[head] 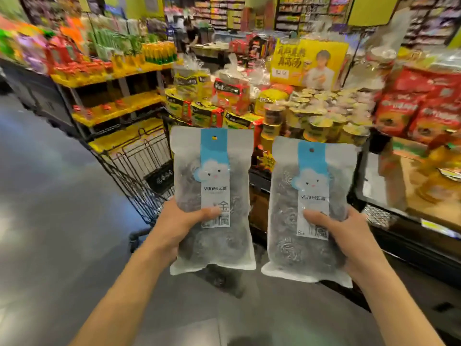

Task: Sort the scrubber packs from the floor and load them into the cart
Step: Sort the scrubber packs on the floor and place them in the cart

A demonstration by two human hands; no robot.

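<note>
I hold two clear packs of steel-wool scrubbers upright in front of me, each with a blue header card and a cloud face. My left hand (179, 228) grips the left scrubber pack (212, 186) at its lower left, thumb on the label. My right hand (346, 236) grips the right scrubber pack (309, 196) at its lower right, thumb across the front. The black wire cart (134, 166) stands just behind and to the left of the left pack; its basket inside looks empty where visible. A dark pack-like shape (224, 280) lies on the floor below the packs, mostly hidden.
A display island (274, 108) stacked with noodle packs and cup noodles stands straight ahead. Yellow shelving (112, 96) runs along the left, behind the cart. A low black display case (411, 221) with boxed goods is on the right. Grey floor (50, 221) stretches to the left.
</note>
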